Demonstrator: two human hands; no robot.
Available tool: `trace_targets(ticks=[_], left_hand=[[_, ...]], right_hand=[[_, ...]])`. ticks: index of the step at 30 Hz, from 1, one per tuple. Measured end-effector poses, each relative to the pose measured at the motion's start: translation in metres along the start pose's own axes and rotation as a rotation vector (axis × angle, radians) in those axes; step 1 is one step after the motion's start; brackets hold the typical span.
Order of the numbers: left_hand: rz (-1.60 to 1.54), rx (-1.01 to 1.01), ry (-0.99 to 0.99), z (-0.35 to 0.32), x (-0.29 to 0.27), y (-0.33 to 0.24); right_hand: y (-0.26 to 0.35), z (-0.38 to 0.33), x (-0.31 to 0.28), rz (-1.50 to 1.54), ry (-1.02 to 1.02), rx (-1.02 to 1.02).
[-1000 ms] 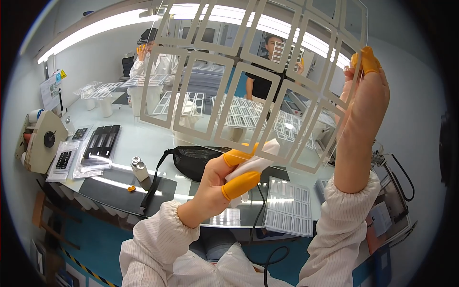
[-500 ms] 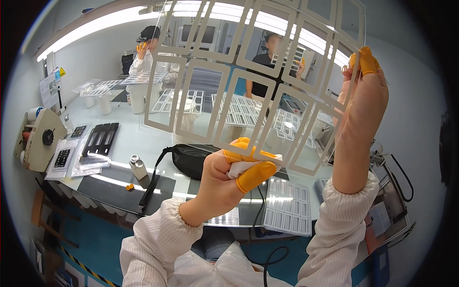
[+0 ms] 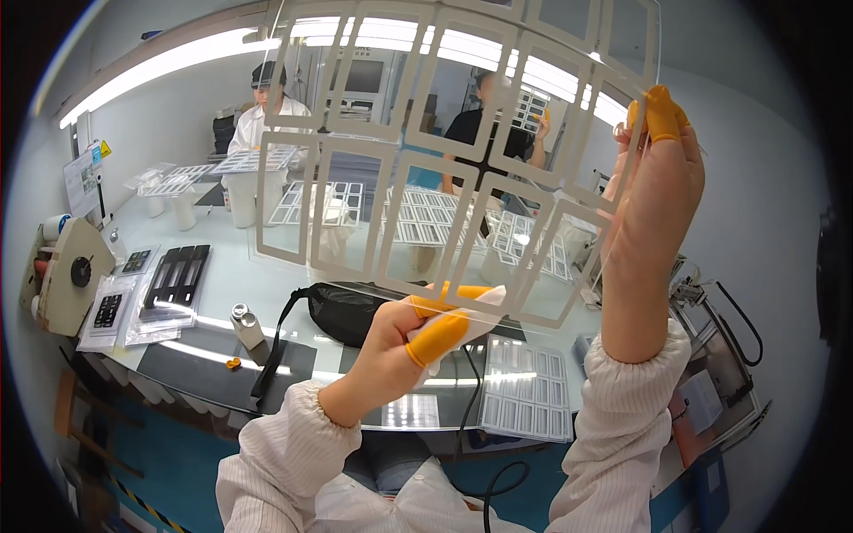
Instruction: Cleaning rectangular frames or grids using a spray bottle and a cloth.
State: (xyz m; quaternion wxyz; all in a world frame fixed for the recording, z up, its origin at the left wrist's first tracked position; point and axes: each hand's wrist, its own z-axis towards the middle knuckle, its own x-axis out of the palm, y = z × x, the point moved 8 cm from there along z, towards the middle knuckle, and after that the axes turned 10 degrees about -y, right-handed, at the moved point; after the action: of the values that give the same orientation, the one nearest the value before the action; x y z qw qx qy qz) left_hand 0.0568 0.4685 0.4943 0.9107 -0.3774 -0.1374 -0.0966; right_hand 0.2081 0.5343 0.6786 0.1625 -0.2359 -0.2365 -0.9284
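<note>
A large clear panel (image 3: 462, 149) printed with several pale grey rectangular outlines is held up tilted in front of me. My right hand (image 3: 662, 195), with orange finger cots, grips its right edge near the upper corner. At the panel's lower edge is my left hand (image 3: 382, 351), also in orange finger cots, pinching a folded white wipe (image 3: 487, 306). Its thumb is on the near side, while other fingers are partly covered by the panel. Whether the wipe presses against the panel is hard to tell.
Behind stands a glass-topped table (image 3: 293, 338) with a black mesh pouch (image 3: 342, 315), a small metal bottle (image 3: 246, 324) and a sheet of framed pieces (image 3: 527, 391). Similar sheets rest on white stands. Two people (image 3: 267, 115) are across the table. A cable (image 3: 471, 391) hangs over the front edge.
The panel and my right hand have shifted slightly left. My left hand has slid left with the wipe along the lower edge. The person at far left has lowered a raised hand.
</note>
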Motion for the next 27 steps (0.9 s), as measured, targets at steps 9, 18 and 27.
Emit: trace_targets(ticks=[9, 18, 27], left_hand=[[-0.67, -0.22, 0.104, 0.03, 0.011, 0.007], [-0.71, -0.226, 0.098, 0.024, 0.003, 0.013], [-0.672, -0.388, 0.061, -0.022, -0.007, 0.052]], right_hand=[[-0.005, -0.006, 0.005, 0.002, 0.023, 0.06], [-0.005, -0.018, 0.006, -0.139, 0.023, -0.053], [-0.011, -0.018, 0.005, -0.084, -0.007, 0.082]])
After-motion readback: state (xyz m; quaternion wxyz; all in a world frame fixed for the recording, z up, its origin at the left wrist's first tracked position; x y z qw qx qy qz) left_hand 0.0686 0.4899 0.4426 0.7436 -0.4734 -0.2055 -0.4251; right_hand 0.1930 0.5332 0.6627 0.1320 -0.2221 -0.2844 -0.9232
